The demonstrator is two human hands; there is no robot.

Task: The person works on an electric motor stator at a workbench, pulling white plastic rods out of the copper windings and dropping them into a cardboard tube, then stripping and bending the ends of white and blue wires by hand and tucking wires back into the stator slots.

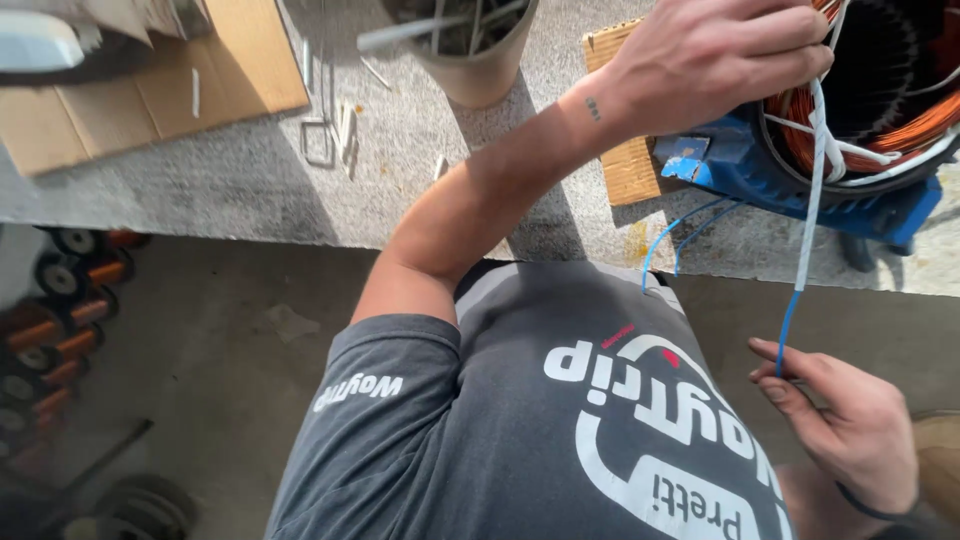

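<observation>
My left hand [720, 50] reaches across to the top right, its fingers curled over the copper windings [905, 130] of a blue motor stator [760, 170] and over white sleeved leads there. One white sleeved lead [812, 200] hangs down from that hand and ends in a bare blue wire [786, 335]. My right hand [850, 430], low at the right beside my grey shirt, pinches the blue wire's end between thumb and fingers. Two thin blue wires [665, 235] loop down from under the stator.
The stator stands on a cardboard piece [625, 165] on a grey bench [250, 180]. A round container of rods [470, 50], a flat cardboard sheet [150, 90] and small metal clips [320, 140] lie further left. Copper wire spools [50, 320] sit on the floor.
</observation>
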